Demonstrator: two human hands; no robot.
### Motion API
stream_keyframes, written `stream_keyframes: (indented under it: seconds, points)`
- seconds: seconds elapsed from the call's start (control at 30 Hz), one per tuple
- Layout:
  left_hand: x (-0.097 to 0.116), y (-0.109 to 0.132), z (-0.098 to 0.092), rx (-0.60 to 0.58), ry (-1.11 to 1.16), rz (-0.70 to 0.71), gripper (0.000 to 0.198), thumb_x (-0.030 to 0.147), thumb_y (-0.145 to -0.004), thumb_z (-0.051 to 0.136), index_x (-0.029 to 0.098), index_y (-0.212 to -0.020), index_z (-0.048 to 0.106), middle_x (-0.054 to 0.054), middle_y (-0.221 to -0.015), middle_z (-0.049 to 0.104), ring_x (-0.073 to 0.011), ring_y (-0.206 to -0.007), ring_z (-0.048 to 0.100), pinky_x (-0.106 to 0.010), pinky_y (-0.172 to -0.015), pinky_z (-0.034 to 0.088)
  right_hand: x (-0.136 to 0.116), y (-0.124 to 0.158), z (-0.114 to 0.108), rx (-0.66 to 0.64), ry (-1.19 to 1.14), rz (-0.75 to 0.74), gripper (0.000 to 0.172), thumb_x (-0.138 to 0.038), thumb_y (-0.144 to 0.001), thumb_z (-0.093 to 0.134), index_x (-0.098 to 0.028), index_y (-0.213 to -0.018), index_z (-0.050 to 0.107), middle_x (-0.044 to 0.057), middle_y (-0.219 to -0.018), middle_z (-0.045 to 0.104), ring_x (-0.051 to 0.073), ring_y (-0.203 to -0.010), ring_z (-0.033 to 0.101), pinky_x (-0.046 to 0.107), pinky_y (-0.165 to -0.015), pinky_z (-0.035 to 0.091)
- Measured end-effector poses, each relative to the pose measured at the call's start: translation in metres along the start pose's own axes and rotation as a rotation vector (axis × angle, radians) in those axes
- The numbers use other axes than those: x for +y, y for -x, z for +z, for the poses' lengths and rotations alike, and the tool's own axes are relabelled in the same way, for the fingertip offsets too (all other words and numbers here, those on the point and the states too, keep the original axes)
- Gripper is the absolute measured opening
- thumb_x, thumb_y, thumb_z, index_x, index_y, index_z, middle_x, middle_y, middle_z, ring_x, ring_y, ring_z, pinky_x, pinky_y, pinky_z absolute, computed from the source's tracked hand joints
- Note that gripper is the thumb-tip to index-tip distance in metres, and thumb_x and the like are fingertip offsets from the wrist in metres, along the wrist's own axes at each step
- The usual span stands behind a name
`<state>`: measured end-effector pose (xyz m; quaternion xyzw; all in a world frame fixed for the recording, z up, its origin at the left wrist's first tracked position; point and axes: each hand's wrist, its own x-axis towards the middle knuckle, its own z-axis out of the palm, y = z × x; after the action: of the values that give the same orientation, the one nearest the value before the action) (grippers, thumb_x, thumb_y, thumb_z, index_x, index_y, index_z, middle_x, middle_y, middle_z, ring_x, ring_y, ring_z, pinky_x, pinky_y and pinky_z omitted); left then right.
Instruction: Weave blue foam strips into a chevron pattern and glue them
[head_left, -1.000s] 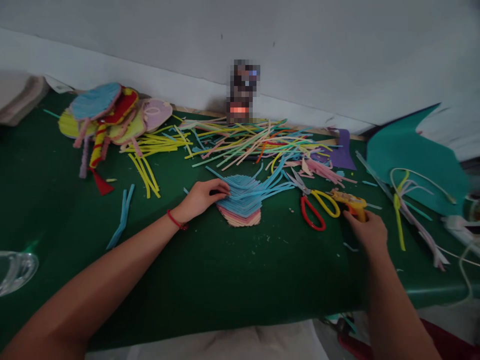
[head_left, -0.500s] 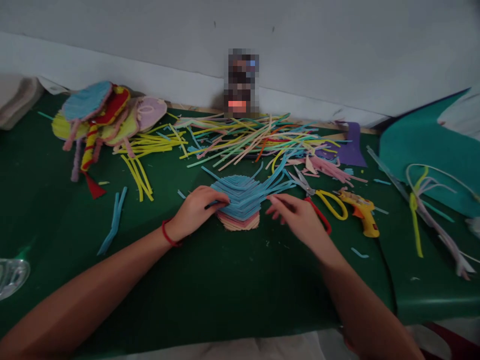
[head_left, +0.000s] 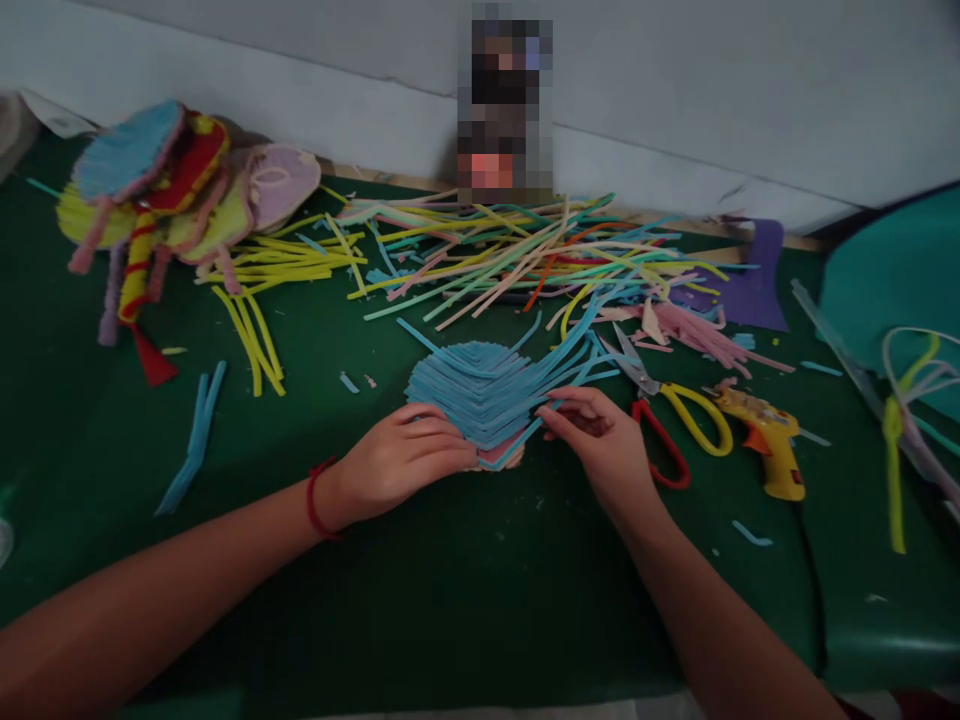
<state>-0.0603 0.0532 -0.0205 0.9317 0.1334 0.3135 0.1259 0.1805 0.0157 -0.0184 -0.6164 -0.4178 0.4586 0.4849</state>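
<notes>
A rounded piece (head_left: 480, 392) lies on the green table, covered in blue pipe cleaners laid in nested V shapes. Pink and peach rows show at its near edge. One blue pipe cleaner (head_left: 517, 446) is bent into a V across those rows. My left hand (head_left: 409, 455), a red cord at its wrist, presses closed fingers on the strip's left part at the piece's edge. Between thumb and fingertips, my right hand (head_left: 600, 425) pinches its right part. Loose blue ends (head_left: 581, 345) fan out from the piece's right side, beyond my right hand.
Scissors (head_left: 637, 370) and a yellow glue gun (head_left: 776, 450) with a cord lie at right. A heap of coloured pipe cleaners (head_left: 480, 260) stretches along the back. Finished fan-shaped pieces (head_left: 127, 155) are stacked at far left. A blurred upright object (head_left: 502, 100) stands against the wall.
A blue strip now spans the pink rows between my hands. My left hand has shifted to the piece's lower left edge, and my right fingers have closed on the strip. The view has tilted down.
</notes>
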Motion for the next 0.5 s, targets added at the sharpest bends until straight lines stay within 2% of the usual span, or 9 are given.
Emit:
stream_keyframes:
  seconds: [0.2,0.37,0.5]
  points:
    - [-0.0002,-0.0010,-0.0004,-0.137,-0.076,-0.054,0.025,0.013,-0.095,0.036,0.019,-0.101,0.060,-0.002,-0.095,0.073,-0.0162,-0.097,0.063,-0.034,-0.095,0.041,0.0086,0.0002,0.0011,0.026,0.063,-0.048,0.023,-0.033,-0.068,0.076,-0.021,-0.084,0.065,0.000,-0.075,0.065,0.013,-0.066,0.061,0.028,-0.060,0.055]
    - [-0.0005,-0.0026,-0.0007,-0.108,-0.109,-0.059,0.025,0.015,-0.096,0.037,0.018,-0.099,0.061,-0.002,-0.094,0.072,-0.0164,-0.095,0.062,-0.033,-0.092,0.042,0.0107,-0.0006,-0.0001,0.048,0.122,-0.043,0.023,-0.035,-0.069,0.075,-0.021,-0.082,0.064,0.000,-0.072,0.064,0.014,-0.065,0.061,0.027,-0.057,0.053]
    - [-0.0015,-0.0018,-0.0015,-0.069,-0.151,-0.085,0.020,0.016,-0.094,0.042,0.019,-0.097,0.062,-0.003,-0.092,0.071,-0.0159,-0.088,0.061,-0.032,-0.085,0.046,0.0104,-0.0003,-0.0007,0.046,0.140,-0.040,0.025,-0.037,-0.068,0.075,-0.020,-0.081,0.063,0.000,-0.070,0.063,0.014,-0.064,0.060,0.026,-0.055,0.051]
